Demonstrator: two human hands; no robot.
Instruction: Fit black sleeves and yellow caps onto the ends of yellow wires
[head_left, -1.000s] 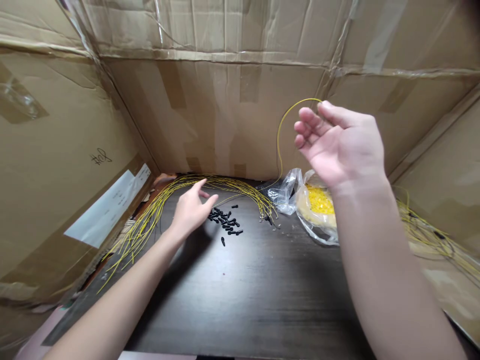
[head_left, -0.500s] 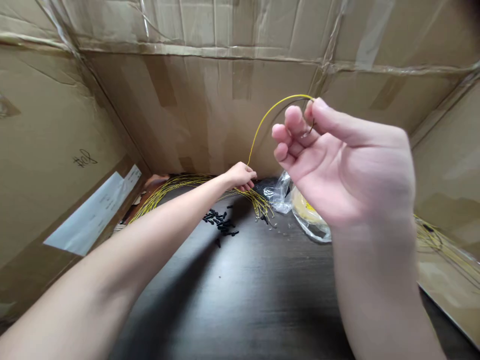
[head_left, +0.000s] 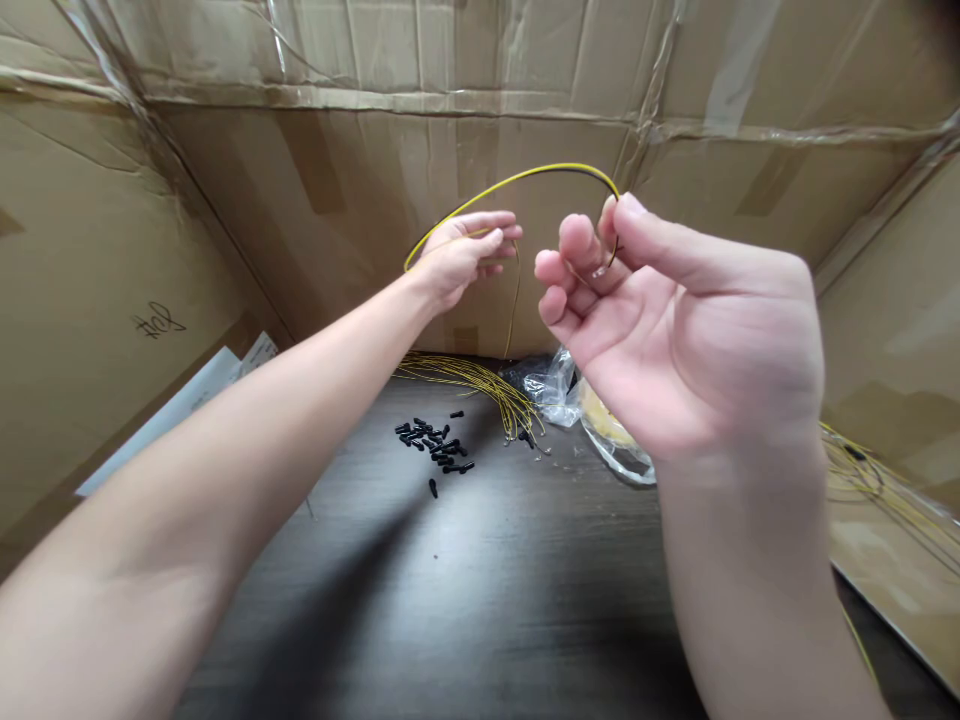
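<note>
Within right hand (head_left: 690, 325) (at fingertips), wire (head_left: 541, 168)

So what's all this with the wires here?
A person's right hand pinches a yellow and black wire between thumb and finger. The wire arches over to the left hand, whose fingers are spread loosely beside it. Below, black pieces lie scattered on the dark table, near a bundle of wires and clear plastic bags.
</note>
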